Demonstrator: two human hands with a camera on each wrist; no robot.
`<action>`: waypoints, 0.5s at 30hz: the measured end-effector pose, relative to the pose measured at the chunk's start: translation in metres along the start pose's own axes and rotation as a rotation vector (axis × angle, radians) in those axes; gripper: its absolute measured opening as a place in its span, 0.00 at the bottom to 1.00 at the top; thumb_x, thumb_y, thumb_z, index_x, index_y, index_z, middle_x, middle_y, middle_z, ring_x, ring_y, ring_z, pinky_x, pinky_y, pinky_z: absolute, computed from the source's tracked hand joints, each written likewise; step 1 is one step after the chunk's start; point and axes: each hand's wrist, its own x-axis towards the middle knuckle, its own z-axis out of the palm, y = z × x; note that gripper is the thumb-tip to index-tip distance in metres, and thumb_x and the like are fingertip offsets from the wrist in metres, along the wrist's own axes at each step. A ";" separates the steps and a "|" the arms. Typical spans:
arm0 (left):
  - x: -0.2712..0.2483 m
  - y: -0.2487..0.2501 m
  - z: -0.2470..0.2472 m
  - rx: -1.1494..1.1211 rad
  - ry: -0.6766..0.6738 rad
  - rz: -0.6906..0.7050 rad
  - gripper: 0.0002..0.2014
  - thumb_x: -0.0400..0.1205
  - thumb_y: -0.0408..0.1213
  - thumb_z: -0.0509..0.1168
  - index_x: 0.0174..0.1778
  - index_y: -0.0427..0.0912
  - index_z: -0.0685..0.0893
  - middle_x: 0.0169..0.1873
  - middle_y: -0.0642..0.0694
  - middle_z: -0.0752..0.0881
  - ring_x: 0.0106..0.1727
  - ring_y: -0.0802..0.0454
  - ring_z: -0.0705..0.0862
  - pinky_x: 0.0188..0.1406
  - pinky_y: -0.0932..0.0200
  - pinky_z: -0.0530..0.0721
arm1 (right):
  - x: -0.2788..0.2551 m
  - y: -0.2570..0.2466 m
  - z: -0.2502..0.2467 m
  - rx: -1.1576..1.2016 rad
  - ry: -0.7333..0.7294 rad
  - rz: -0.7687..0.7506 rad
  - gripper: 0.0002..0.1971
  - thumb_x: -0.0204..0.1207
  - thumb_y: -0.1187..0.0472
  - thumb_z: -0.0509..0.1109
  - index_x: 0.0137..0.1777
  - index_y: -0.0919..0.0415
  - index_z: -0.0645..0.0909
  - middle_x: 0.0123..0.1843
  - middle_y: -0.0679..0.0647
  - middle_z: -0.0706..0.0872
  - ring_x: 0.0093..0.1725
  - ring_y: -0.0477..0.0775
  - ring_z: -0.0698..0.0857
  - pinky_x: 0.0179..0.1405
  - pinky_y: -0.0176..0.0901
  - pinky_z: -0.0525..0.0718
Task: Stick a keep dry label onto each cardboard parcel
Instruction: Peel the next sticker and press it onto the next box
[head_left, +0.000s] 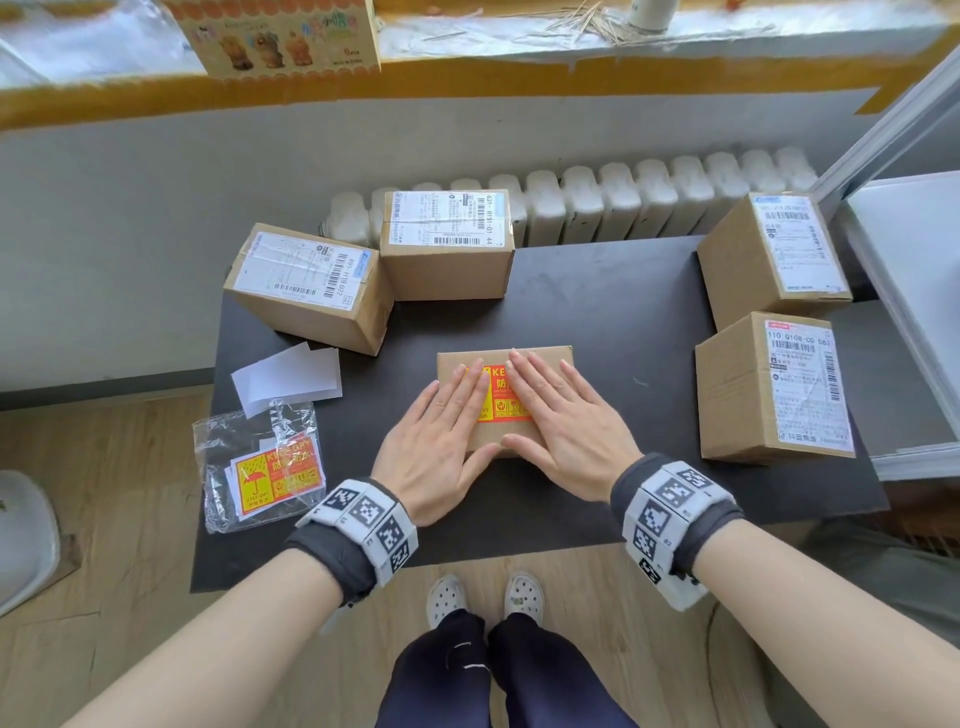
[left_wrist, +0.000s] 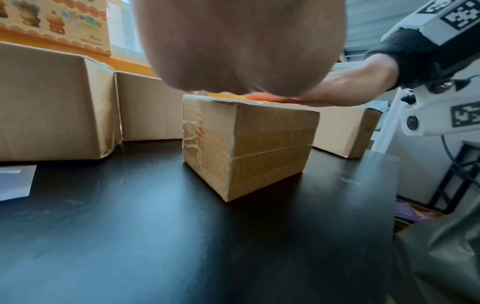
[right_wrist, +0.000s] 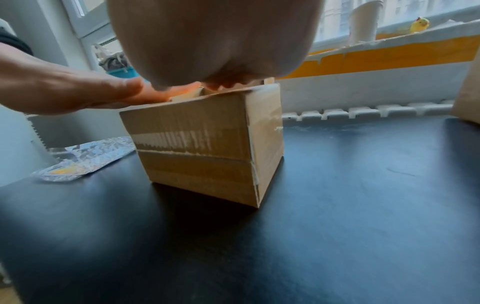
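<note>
A small cardboard parcel (head_left: 550, 358) (left_wrist: 249, 148) (right_wrist: 207, 148) stands in the middle of the black table (head_left: 597, 301). A red and yellow keep dry label (head_left: 500, 397) lies on its top face. My left hand (head_left: 441, 436) and my right hand (head_left: 556, 415) both lie flat on the label, fingers straight, pressing it down. The hands cover most of the label. A clear plastic bag (head_left: 260, 462) with more keep dry labels (head_left: 275, 478) lies at the table's left front edge.
Two parcels (head_left: 311, 286) (head_left: 447, 244) with shipping labels stand at the back left, two more (head_left: 769, 260) (head_left: 774, 384) at the right. White backing papers (head_left: 288, 379) lie beside the bag. A radiator (head_left: 597, 202) runs behind the table.
</note>
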 end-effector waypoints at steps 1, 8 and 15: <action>-0.003 0.002 0.000 -0.002 0.006 0.006 0.35 0.85 0.60 0.34 0.82 0.40 0.48 0.83 0.46 0.50 0.84 0.51 0.50 0.80 0.53 0.49 | -0.003 -0.002 0.001 -0.005 0.006 -0.018 0.38 0.81 0.34 0.41 0.84 0.58 0.49 0.85 0.51 0.51 0.84 0.48 0.48 0.81 0.48 0.45; -0.019 0.010 0.008 -0.019 -0.049 -0.002 0.35 0.85 0.59 0.33 0.83 0.40 0.49 0.83 0.46 0.50 0.84 0.52 0.49 0.79 0.54 0.49 | -0.017 -0.012 0.012 0.004 -0.029 -0.027 0.37 0.81 0.34 0.42 0.84 0.55 0.44 0.85 0.48 0.46 0.84 0.48 0.43 0.81 0.48 0.43; -0.018 -0.006 0.008 -0.109 -0.027 -0.115 0.38 0.80 0.63 0.30 0.80 0.46 0.30 0.80 0.53 0.30 0.81 0.60 0.31 0.80 0.62 0.34 | -0.017 -0.003 0.005 0.074 0.003 0.110 0.38 0.78 0.34 0.38 0.84 0.52 0.39 0.83 0.43 0.38 0.83 0.42 0.38 0.82 0.45 0.38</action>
